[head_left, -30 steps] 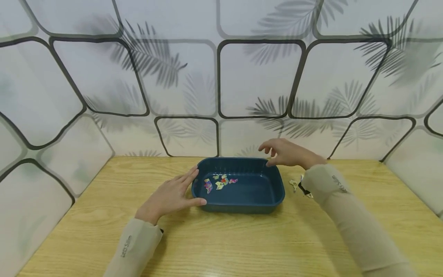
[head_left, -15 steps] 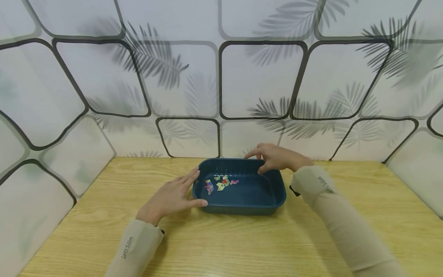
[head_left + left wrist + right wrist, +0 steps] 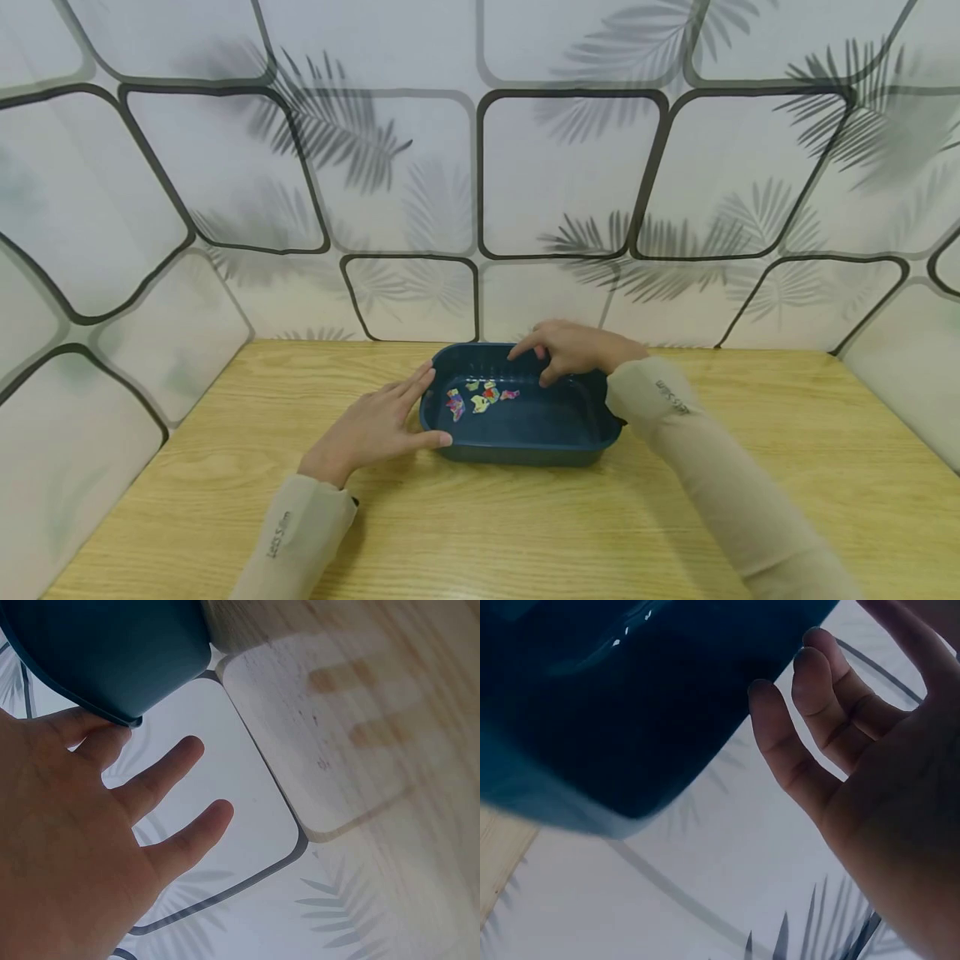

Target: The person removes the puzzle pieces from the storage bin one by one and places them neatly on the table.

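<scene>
A dark blue plastic basin [image 3: 540, 447] stands on the table. Inside it, towards the left, lie several small flat pieces, among them a purple-pink one [image 3: 456, 407] and a pale one [image 3: 479, 404]; their kind is too small to tell. My left hand [image 3: 367, 433] rests on the basin's left side, thumb near the front corner, fingers stretched along the rim. In the left wrist view some of its fingers are spread out apart from the basin [image 3: 112, 652]. Over the basin's back right part hovers my right hand [image 3: 573, 347], fingers loosely bent, nothing visible in them.
A light wood table [image 3: 465, 533] carries everything. Behind it rises a pale wall covering [image 3: 405, 208] with dark outlines and leaf prints, close to the basin's back rim. My right sleeve [image 3: 660, 400] covers the table just right of the basin.
My right hand has moved left from the basin's back right corner to above its inside. Small pieces seen on the table to the right are now hidden by the sleeve. The left hand stays put.
</scene>
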{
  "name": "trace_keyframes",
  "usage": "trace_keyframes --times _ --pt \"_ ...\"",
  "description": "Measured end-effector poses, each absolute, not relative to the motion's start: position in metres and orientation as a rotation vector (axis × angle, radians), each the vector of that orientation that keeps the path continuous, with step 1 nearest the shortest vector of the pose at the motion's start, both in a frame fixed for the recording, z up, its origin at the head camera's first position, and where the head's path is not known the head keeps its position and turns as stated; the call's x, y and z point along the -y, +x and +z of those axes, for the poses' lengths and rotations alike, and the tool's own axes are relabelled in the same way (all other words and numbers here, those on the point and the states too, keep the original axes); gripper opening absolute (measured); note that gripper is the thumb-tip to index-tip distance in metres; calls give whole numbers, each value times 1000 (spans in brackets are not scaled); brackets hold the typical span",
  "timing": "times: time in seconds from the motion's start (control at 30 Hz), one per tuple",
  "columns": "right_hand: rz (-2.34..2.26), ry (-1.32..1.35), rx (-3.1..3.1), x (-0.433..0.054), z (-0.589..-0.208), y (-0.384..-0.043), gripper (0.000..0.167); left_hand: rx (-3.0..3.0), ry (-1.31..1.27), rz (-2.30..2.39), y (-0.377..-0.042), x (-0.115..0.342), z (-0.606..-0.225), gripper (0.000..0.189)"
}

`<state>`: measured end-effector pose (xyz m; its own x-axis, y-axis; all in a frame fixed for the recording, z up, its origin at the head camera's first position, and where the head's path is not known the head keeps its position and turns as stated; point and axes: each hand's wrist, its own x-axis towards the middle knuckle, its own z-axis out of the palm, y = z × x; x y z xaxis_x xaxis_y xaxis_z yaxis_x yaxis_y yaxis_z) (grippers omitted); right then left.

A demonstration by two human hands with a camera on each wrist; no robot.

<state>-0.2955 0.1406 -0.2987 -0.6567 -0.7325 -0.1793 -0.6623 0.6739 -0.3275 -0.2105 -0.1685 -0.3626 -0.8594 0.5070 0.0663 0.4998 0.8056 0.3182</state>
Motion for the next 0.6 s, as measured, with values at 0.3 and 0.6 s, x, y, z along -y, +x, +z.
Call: trace_keyframes --times 0.3,0.6 --pt "-293 -1087 -2530 -124 -301 -298 54 -2955 795 508 -211 169 -362 99" --pt "-250 -1042 -2494 -113 -310 -300 52 -2957 804 496 -211 168 -363 100"
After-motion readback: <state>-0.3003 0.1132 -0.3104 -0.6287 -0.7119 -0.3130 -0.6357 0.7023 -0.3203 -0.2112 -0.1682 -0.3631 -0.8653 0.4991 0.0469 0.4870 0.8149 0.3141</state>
